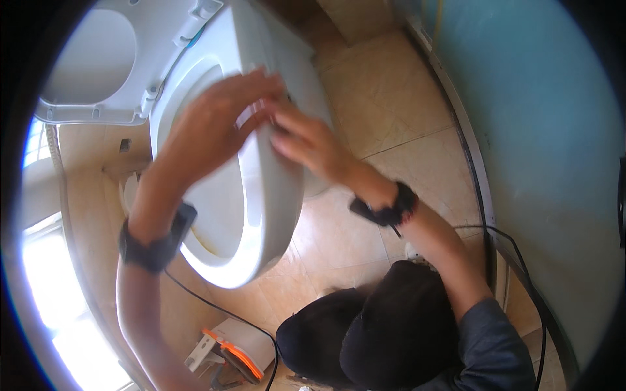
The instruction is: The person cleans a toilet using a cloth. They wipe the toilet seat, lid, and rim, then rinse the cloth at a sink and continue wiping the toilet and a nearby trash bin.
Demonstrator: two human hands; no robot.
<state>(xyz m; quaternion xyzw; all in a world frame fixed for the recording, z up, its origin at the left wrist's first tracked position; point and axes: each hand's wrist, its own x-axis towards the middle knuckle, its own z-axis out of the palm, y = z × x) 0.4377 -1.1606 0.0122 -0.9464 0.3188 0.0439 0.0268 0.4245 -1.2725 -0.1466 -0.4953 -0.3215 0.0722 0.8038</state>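
A white toilet [261, 241] stands before me, with its pale seat and lid [153, 39] raised at the upper left. Over the toilet's right rim my two hands meet at their fingertips, smeared by motion. My left hand [212, 127] arches across the bowl opening, its fingers and thumb curving together. From the right comes my right hand [310, 140], fingers bent inward against the left fingertips. Both hands look closed in a pinch; whatever lies between them is blurred and too small to name. Each wrist wears a black strapped device.
Beige tiles [391, 98] cover the floor. A blue-green panel [541, 143] rises on the right, with a black cable [521, 257] running beside it. Another dark cable [215, 306] crosses below the toilet. A white-and-orange object [241, 355] lies at the lower left, near a bright window [59, 293].
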